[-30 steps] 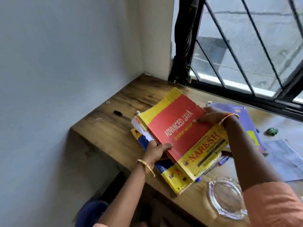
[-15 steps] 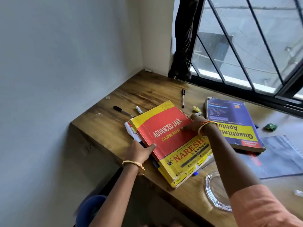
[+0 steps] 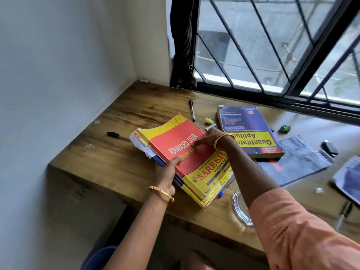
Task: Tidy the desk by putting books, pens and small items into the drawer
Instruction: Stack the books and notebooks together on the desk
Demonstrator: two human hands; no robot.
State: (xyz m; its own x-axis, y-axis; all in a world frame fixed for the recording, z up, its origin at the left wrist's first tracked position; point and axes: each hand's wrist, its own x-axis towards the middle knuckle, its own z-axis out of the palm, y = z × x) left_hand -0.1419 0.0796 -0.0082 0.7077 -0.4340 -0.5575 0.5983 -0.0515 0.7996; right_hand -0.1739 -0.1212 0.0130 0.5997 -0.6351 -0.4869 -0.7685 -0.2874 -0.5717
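Fingers of the left hand point(image 3: 169, 173) are curled round the near-left edge of the red and yellow book point(image 3: 187, 152), thumb on the cover, the rest hidden under the edge. Fingers of the right hand point(image 3: 209, 138) are laid nearly straight and close together on the red cover, pressing on it near its right edge. This book is the top of a stack point(image 3: 196, 193) of similar yellow books, set at an angle near the front of the wooden desk point(image 3: 120, 158); its far corner is curled upward. White paper point(image 3: 142, 144) projects from the left side of the stack.

A blue pen point(image 3: 224, 190) protrudes from beneath the stack on the right. A glass dish point(image 3: 240, 210) is placed just beside it at the front edge, partly covered by the right sleeve point(image 3: 303, 234).

A purple and yellow book point(image 3: 247, 131) lies flat to the right, near the stack but apart from it, resting on a dark notebook point(image 3: 300, 162). A black pen point(image 3: 191, 112) lies behind the stack; a black marker point(image 3: 116, 135) lies to its left. Bare desk surface is seen left of and behind the stack, up to the wall corner. The drawer cannot be seen
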